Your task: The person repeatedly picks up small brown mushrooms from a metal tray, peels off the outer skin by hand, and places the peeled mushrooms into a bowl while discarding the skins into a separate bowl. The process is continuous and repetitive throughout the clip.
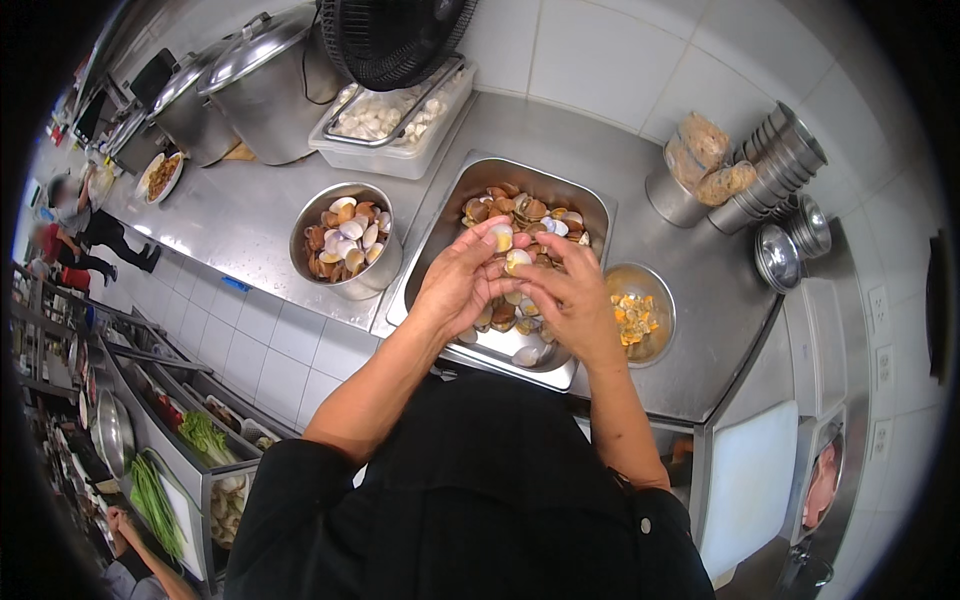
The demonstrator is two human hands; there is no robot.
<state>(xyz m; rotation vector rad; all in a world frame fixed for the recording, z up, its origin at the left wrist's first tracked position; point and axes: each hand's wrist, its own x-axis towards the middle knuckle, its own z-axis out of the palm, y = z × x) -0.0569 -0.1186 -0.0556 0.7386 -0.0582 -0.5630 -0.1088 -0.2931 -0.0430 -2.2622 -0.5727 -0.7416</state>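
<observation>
Over a rectangular steel pan point(600, 196) of clams point(501, 204), my two hands are close together. My left hand point(466, 279) holds an opened clam shell point(501, 237) with pale yellowish flesh inside. Between the fingers of my right hand point(574, 296) is another shell half point(517, 261), also with something yellow in it. Beside the pan on the left stands a round steel pot point(296, 259) heaped with brown and white shells point(351, 238). To the right sits a steel bowl point(663, 307) with orange and yellowish clam meat point(634, 318), partly behind my right forearm.
A black fan point(397, 37) and a plastic tub point(375, 159) of white pieces stand at the back, near lidded stockpots point(270, 90). Stacked steel cups point(780, 165) and bowls point(780, 259) are at right, above a white cutting board point(750, 480). Other people point(90, 217) stand far left.
</observation>
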